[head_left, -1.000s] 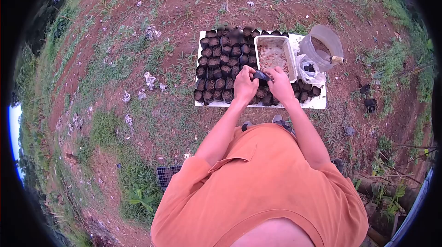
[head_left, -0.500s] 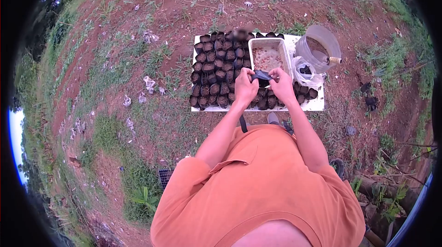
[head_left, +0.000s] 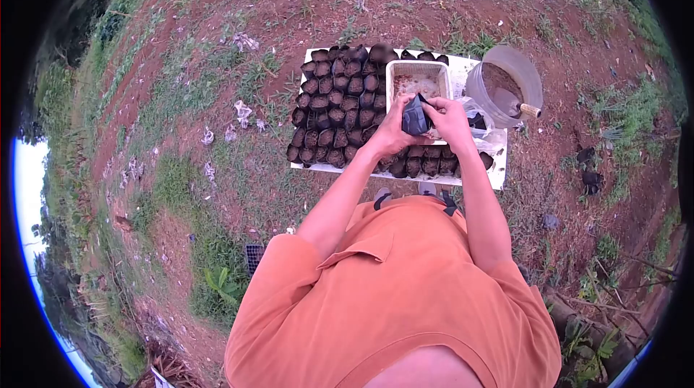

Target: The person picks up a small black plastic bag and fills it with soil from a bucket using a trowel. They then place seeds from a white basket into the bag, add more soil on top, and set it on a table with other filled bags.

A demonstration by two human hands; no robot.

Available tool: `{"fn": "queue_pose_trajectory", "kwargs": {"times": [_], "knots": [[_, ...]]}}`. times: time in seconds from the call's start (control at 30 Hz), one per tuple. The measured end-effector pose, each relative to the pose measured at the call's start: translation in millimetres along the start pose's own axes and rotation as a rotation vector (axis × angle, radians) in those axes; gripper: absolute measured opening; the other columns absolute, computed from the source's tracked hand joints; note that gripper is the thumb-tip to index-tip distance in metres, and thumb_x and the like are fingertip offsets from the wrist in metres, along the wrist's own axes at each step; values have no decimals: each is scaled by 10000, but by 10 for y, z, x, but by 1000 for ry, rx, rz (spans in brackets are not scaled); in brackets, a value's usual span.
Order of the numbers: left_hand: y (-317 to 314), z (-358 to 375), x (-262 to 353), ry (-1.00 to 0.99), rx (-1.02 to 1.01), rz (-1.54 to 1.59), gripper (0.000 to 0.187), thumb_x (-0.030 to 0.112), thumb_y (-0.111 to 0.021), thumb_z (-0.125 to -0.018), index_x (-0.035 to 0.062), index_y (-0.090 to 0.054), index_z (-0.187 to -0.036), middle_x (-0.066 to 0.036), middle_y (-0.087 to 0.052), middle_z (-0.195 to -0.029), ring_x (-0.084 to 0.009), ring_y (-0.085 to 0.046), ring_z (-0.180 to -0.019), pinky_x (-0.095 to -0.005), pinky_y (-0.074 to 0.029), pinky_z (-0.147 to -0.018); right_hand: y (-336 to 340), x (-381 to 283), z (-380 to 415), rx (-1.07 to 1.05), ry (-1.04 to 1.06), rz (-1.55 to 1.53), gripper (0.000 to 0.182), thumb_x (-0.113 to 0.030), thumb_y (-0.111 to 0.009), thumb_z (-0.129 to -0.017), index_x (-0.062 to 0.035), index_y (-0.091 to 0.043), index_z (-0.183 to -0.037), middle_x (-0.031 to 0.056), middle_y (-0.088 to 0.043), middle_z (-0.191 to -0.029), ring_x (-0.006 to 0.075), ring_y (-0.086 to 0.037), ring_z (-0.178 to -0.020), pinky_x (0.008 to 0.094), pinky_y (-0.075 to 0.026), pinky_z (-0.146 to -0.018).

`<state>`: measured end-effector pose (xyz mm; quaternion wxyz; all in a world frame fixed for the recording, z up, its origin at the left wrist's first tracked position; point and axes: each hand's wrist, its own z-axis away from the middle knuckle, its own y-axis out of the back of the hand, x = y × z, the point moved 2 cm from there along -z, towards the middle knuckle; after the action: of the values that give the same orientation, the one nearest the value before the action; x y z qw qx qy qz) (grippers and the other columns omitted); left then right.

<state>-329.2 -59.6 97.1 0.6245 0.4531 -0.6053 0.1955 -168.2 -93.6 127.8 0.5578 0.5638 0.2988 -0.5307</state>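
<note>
Between my two hands is a small black plastic seedling bag (head_left: 416,117), held upright over the near part of a white basket (head_left: 418,67). My left hand (head_left: 390,130) is closed on the bag's left side. On the other side, the fingers of my right hand (head_left: 450,122) grip its upper right edge. Reddish bits lie on a pale surface inside the basket. To the left stand rows of soil-filled black seedling bags (head_left: 337,99), with more of them along the near edge. What is inside the held bag cannot be made out.
A white board (head_left: 497,171) carries the bags and basket. At its right are a clear plastic bag (head_left: 491,141) with black pieces inside and a translucent bucket (head_left: 531,77) of soil with a handled scoop (head_left: 530,109). Two black bags (head_left: 591,180) lie on the ground farther right.
The black bag was flat and stretched sideways between my fingers; now it stands upright and opened out. My left hand has shifted to its side. The view has tilted slightly.
</note>
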Motion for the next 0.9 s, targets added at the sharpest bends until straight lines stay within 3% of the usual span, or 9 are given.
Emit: {"fn": "queue_pose_trajectory", "kwargs": {"times": [0.1,0.27,0.3,0.43,0.5,0.63,0.67,0.77,0.9], "knots": [[-166,-167,-33,110,22,-2,844,197,-899,-637,65,-425,-1323,-118,-581,-1200,-190,-577,-1096,-343,-460,-968,131,13,-39,3,42,19,233,-180,-693,-870,-25,-730,-1040,99,-718,-784,119,-655,-687,293,-499,-635],[-444,-365,-57,34,70,-77,653,86,-816,-676,53,-481,-1235,-98,-628,-1083,-175,-613,-988,-325,-495,-867,494,92,-122,234,199,225,190,-116,-702,-816,-17,-734,-976,196,-646,-804,339,-632,-741,414,-497,-715],[-502,-415,-20,179,9,19,741,152,-872,-623,71,-471,-1240,-155,-600,-1132,-307,-607,-1057,-398,-467,-931,565,98,-138,240,190,226,190,-116,-702,-816,-17,-734,-976,196,-646,-804,339,-632,-741,414,-497,-715],[-692,-598,324,328,-119,408,1055,226,-918,-644,68,-265,-1458,-135,-435,-1360,-260,-496,-1219,-417,-470,-998,930,12,-179,263,266,381,151,-94,-703,-823,-38,-743,-957,188,-620,-789,357,-639,-761,420,-499,-704],[-799,-673,282,377,-90,618,1039,81,-887,-676,124,-231,-1481,-137,-387,-1392,-264,-506,-1217,-400,-554,-902,1113,64,-239,328,310,342,146,-85,-699,-825,-45,-746,-958,182,-613,-782,350,-640,-750,413,-504,-687],[-1003,-892,212,474,-120,1164,813,486,-680,-884,150,-246,-1485,-110,-449,-1371,-263,-521,-1208,-452,-517,-961,1310,192,-386,224,280,237,146,-68,-699,-827,-24,-740,-960,167,-619,-786,314,-648,-721,389,-512,-664],[-1085,-929,185,576,-81,1195,677,599,-478,-955,133,-361,-1433,-103,-539,-1297,-259,-572,-1161,-448,-539,-938,1332,232,-402,205,242,141,146,-61,-704,-827,-13,-736,-961,162,-620,-771,290,-647,-685,376,-510,-637],[-1276,-1032,-3,769,-14,1524,558,545,-379,-1012,99,-474,-1334,-103,-605,-1213,-252,-624,-1095,-451,-569,-897,1380,347,-417,161,263,107,152,-61,-710,-828,-14,-735,-970,154,-619,-760,276,-647,-663,371,-508,-622],[-1413,-1015,-22,855,-19,1434,478,463,-333,-1047,79,-509,-1271,-115,-632,-1153,-246,-646,-1062,-450,-588,-877,1474,452,-409,178,295,198,139,-59,-707,-812,-15,-727,-942,161,-622,-778,337,-644,-714,405,-512,-664]]}}
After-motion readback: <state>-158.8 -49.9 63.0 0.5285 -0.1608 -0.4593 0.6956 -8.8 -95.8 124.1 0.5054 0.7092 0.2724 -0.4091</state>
